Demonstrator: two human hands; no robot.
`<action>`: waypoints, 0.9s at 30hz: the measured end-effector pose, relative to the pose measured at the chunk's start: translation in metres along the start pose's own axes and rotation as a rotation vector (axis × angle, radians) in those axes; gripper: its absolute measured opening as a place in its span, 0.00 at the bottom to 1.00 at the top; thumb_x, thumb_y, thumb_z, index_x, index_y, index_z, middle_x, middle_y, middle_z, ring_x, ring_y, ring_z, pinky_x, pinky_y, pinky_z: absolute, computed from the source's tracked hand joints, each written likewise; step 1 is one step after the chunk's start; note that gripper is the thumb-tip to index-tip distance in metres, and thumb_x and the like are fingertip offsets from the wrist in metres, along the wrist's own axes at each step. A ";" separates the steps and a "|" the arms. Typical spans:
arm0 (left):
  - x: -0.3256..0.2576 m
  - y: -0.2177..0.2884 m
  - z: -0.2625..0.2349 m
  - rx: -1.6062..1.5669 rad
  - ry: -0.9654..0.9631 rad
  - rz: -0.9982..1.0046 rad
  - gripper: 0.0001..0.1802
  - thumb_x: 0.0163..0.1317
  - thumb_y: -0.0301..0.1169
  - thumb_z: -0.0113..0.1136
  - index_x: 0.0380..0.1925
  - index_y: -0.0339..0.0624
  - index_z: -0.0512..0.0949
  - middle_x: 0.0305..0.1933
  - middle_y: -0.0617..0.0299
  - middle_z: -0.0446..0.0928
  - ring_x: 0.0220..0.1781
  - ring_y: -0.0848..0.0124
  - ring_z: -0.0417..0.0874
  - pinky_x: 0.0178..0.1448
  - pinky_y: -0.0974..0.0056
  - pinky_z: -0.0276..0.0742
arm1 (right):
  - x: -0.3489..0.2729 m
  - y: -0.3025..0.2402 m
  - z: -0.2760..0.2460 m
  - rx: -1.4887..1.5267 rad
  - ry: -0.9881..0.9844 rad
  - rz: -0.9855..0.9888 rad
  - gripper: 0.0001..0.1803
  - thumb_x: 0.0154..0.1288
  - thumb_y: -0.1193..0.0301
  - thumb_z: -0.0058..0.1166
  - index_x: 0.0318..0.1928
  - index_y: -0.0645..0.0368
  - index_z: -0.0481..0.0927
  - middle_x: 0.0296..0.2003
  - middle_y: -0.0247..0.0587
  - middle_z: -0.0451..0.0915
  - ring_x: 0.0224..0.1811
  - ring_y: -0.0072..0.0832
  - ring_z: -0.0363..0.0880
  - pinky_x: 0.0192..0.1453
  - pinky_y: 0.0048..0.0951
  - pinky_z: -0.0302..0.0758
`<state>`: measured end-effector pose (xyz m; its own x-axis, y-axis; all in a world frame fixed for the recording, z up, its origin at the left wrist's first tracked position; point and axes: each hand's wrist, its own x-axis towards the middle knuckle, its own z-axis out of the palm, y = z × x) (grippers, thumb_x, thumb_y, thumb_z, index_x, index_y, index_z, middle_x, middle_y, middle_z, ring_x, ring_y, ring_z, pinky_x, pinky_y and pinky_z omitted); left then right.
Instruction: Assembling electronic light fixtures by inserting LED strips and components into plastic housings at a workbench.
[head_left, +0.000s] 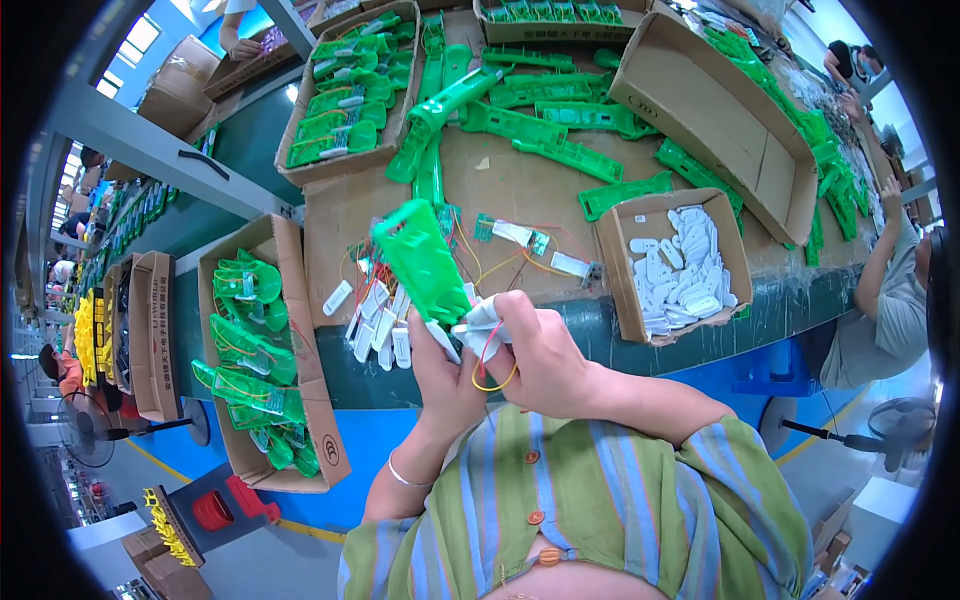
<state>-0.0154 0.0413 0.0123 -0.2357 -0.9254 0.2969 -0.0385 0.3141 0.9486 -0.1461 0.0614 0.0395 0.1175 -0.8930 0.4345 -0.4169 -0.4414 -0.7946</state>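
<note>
My left hand (440,372) is closed around the lower end of a green plastic housing (420,262), which stands tilted above the table edge. Close against that same end, my right hand (545,358) pinches with white-covered fingertips. A loop of red and yellow wire (497,388) hangs from this pinch; whatever else is between the fingers is hidden. Behind the housing lies a pile of small white parts (375,322) with thin wires. Farther right on the cardboard are small circuit boards (512,233) with white blocks and coloured wires.
A carton of white oval pieces (680,270) stands at right, near an open tilted carton (725,120). Green housings with boards fill cartons at left (255,350) and far left (350,90). Loose green housings (545,140) lie at the back. Other people work at both sides.
</note>
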 end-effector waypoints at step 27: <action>-0.014 0.004 -0.024 -0.733 -0.201 -0.673 0.36 0.41 0.20 0.60 0.56 0.31 0.62 0.44 0.51 0.74 0.38 0.67 0.79 0.42 0.63 0.77 | 0.033 0.059 -0.038 0.860 -0.298 0.345 0.22 0.53 0.81 0.56 0.50 0.62 0.68 0.36 0.36 0.77 0.40 0.21 0.76 0.42 0.24 0.74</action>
<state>0.0108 0.0507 0.0145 -0.5464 -0.7880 -0.2839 0.3655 -0.5293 0.7657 -0.2013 0.0092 0.0231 0.3848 -0.9188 0.0882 0.3153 0.0411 -0.9481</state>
